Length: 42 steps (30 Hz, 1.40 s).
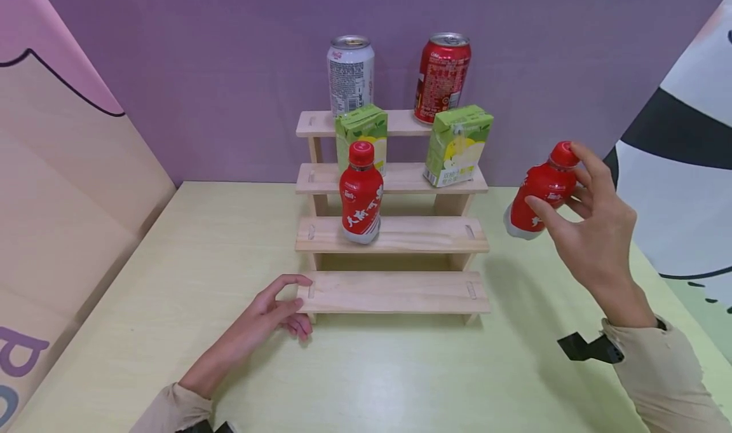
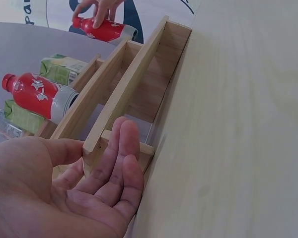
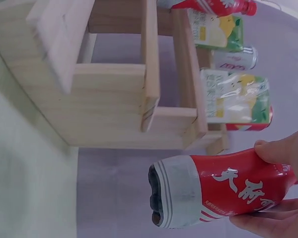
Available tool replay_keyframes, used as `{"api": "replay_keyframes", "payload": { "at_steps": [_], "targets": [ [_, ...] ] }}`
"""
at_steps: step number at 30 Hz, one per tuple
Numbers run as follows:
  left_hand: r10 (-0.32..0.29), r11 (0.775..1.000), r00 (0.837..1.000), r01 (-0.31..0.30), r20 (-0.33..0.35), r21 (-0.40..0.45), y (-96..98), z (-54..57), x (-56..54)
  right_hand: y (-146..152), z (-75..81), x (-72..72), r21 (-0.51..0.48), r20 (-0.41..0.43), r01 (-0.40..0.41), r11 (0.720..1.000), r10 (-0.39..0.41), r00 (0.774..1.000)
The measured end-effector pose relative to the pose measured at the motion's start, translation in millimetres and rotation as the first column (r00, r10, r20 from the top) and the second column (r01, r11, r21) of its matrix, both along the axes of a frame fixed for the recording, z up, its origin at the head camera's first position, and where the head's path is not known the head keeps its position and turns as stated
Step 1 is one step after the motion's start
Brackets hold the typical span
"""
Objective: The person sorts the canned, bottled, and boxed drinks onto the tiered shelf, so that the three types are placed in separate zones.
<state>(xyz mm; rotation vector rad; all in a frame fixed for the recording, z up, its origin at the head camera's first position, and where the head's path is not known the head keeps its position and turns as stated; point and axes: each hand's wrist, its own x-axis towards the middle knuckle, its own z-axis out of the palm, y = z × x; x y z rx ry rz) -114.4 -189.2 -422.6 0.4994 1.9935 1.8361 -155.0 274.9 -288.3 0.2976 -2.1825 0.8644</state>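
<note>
My right hand grips a small red bottle in the air to the right of a stepped wooden rack. The bottle tilts, its red cap up and its whitish base toward the lower left; the right wrist view shows white lettering on its label. At the rack's front left corner, my left hand holds the end of the lowest shelf between thumb and fingers, the other fingers loosely bent below. A matching red bottle stands upright on the left of the second shelf from the bottom.
Two green juice cartons, one left and one right, stand on the third shelf. On the top shelf are a white can and a red can. The rack sits on a pale wooden table before a purple backdrop.
</note>
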Motion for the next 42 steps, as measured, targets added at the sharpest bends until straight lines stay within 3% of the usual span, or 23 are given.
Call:
{"api": "replay_keyframes", "payload": {
  "at_steps": [12,18,26,42],
  "targets": [
    [0.006,1.0,1.0,-0.006,0.02,-0.003,0.4,0.2,0.0,-21.1,16.8,15.5,0.017,-0.07,-0.067,0.998,0.068,0.995],
    [-0.002,1.0,1.0,0.002,0.009,-0.001,2.1,1.5,-0.1,-35.7,22.1,20.3,0.002,-0.062,-0.102,0.995,0.102,0.993],
    [-0.005,1.0,1.0,0.005,0.002,0.0,0.1,-0.8,0.2,-57.2,22.2,13.5,-0.005,-0.039,-0.131,0.991,0.131,0.991],
    [0.004,1.0,1.0,-0.004,0.022,0.009,0.2,-0.9,0.5,-70.9,1.4,-2.6,0.011,-0.005,-0.192,0.981,0.192,0.981]
  ]
}}
